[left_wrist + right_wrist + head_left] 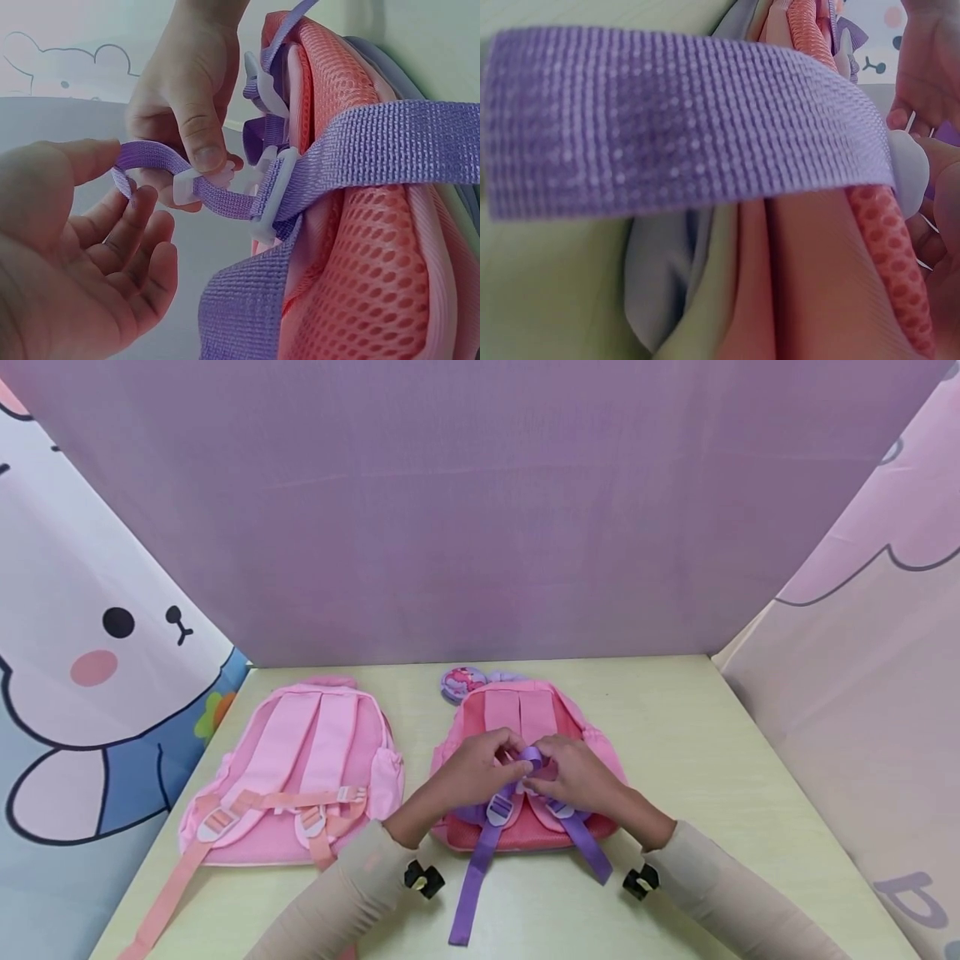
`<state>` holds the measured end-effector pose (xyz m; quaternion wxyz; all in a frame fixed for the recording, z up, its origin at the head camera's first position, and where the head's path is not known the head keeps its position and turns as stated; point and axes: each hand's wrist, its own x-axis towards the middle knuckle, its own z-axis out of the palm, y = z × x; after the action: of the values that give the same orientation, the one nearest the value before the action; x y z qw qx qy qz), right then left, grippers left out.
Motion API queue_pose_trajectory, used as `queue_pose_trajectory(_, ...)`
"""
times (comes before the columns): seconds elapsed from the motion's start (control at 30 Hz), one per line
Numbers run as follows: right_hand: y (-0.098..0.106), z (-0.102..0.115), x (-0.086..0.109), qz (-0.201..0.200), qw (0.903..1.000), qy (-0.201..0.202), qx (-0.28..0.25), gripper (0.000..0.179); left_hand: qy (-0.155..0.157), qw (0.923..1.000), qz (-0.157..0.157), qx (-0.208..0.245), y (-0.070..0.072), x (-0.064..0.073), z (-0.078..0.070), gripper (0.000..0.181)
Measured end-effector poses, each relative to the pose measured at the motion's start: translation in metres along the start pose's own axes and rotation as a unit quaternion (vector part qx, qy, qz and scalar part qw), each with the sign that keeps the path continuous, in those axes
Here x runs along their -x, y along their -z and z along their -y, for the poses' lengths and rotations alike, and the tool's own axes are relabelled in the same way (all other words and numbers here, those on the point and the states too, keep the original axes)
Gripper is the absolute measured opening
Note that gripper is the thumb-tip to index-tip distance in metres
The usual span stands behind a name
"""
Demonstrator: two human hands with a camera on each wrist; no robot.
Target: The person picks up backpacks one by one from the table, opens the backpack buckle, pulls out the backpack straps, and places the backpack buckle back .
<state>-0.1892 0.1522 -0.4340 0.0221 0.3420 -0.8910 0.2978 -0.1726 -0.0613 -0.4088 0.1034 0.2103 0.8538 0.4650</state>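
Observation:
A pink backpack [471, 720] with a coral mesh back panel lies straps up on the table. My left hand [476, 768] pinches a loop of its narrow purple chest strap [534, 755] between thumb and fingers. Facing it, my right hand [577, 772] grips the same strap by a white plastic buckle [184, 187], its thumb on top in the left wrist view. Two wider purple straps run through white adjusters [499, 810], their loose ends hanging toward the near side. In the right wrist view, one purple strap tail [675, 124] covers much of the scene.
To the left lies a lighter pink backpack [382, 777] with peach straps [176, 893], one trailing toward the near edge. A round purple and pink charm [462, 683] sits behind the nearer bag. A purple panel [480, 527] closes off the back of the table [720, 877].

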Motion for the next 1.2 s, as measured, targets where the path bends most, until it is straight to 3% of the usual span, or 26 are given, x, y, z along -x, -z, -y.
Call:
queue_pose_trajectory(0.63,0.0,-0.003,0.0,-0.008,0.9998,0.012,0.014,0.027,-0.013,0.9998,0.011,0.013,0.004,0.002,-0.001,0.016)
queue_pose_trajectory(1.07,0.0,-0.002,0.001,-0.001,0.9996,0.004,0.029,0.026,0.015,0.9988,0.011,-0.045,-0.002,-0.003,0.02,0.02)
queue_pose_trajectory(1.2,0.001,-0.003,0.001,0.0,0.9997,0.001,0.023,0.024,0.004,0.9978,0.019,-0.064,-0.008,-0.006,0.027,0.021)
